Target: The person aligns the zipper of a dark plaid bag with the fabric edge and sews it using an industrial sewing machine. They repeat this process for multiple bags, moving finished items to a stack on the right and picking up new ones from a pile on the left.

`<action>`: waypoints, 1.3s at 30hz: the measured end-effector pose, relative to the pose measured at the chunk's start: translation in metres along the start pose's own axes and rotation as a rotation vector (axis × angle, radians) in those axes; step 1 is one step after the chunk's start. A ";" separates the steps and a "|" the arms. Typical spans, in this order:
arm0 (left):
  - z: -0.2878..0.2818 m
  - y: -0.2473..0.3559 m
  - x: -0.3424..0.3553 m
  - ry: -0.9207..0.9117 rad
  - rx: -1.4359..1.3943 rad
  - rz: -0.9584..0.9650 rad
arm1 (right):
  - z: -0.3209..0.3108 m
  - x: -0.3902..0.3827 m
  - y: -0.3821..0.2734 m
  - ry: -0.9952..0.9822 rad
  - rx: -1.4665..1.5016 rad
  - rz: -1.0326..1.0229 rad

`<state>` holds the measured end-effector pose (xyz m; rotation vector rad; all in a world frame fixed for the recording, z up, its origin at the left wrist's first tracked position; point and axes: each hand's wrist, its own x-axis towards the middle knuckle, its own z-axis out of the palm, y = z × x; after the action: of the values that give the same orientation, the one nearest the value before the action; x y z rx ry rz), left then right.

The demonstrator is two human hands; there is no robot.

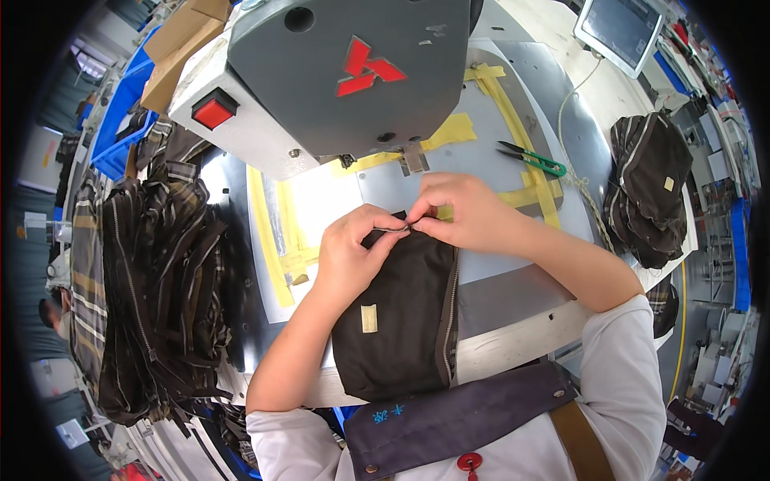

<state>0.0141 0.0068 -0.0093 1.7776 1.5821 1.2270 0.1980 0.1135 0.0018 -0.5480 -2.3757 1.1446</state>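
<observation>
A dark brown fabric piece [405,297], perhaps a bag panel, lies in front of me and hangs toward my lap. Along its right side runs a zipper [448,329], and a small cream patch [369,318] sits on its left half. My left hand [351,250] pinches the far edge between thumb and fingers. Close beside it, my right hand [467,212] pinches the same edge, fingertips nearly touching the left ones. The exact fold between them is mostly covered by my fingers. Just beyond my hands is the metal foot [414,159] of a sewing machine [281,88].
Yellow tape [273,232] frames the machine's work plate. Green-handled thread snips [545,164] lie at the right. A heap of dark zippered pieces [156,297] hangs at left; another pile [651,188] sits at right. A screen [619,32] stands at back right, a blue bin [120,136] at back left.
</observation>
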 end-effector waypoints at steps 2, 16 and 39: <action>-0.002 0.001 0.001 -0.014 -0.016 0.031 | -0.002 0.001 -0.002 -0.020 0.172 0.131; -0.003 0.008 0.003 -0.076 0.035 -0.277 | 0.008 0.001 -0.001 -0.071 0.430 0.390; -0.001 0.003 0.005 0.049 0.183 0.108 | 0.018 -0.007 -0.004 0.059 0.373 0.389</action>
<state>0.0150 0.0103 -0.0051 1.9834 1.6930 1.2164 0.1928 0.0964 -0.0068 -0.9168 -1.9826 1.6660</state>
